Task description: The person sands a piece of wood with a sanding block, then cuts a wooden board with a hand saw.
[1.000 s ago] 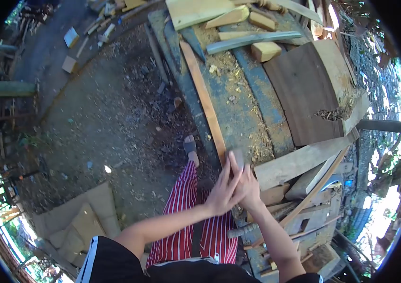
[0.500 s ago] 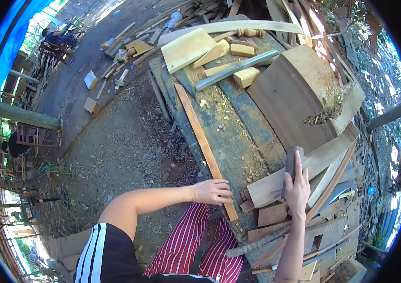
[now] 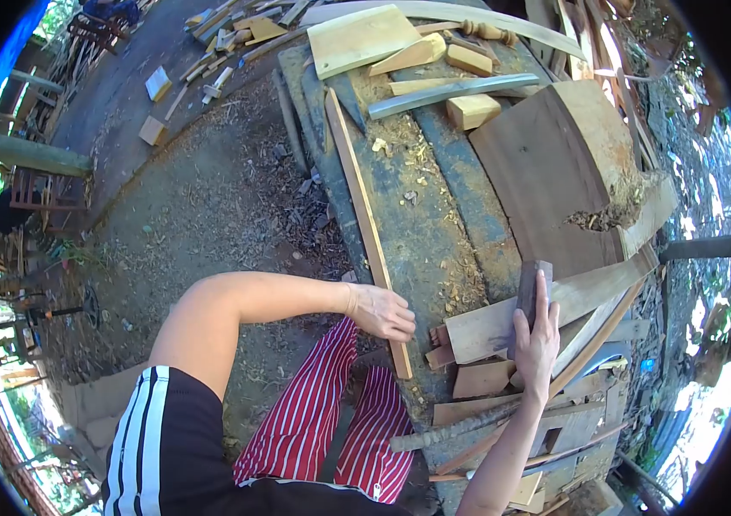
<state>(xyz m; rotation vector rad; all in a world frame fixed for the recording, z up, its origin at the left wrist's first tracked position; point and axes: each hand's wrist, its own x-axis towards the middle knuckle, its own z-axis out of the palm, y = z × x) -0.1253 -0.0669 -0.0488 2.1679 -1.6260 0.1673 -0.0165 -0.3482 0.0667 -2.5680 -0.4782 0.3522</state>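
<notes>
A long, narrow wooden strip (image 3: 357, 181) lies lengthwise near the left side of the worn workbench (image 3: 408, 224). My left hand (image 3: 383, 313) is closed around the strip close to its near end, fingers curled over it. To the right, my right hand (image 3: 537, 344) grips a dark wooden block (image 3: 535, 284), its index finger stretched along the top. Under that block lies a pale board (image 3: 482, 331) set across the bench. Wood shavings (image 3: 421, 155) are scattered between the strip and a large brown panel (image 3: 529, 172).
At the far end lie a pale board (image 3: 361, 39), a grey metal-like bar (image 3: 451, 95), wood blocks (image 3: 473, 110) and a turned spindle (image 3: 488, 33). Offcuts (image 3: 482, 378) and a rough stick (image 3: 451, 434) crowd the near right. Wood scraps (image 3: 155, 86) litter the ground at left.
The view has tipped downward, and bench items appear higher. My left hand's fingers have curled more tightly over the strip, which now shows a paler edge. My right hand keeps the dark block.
</notes>
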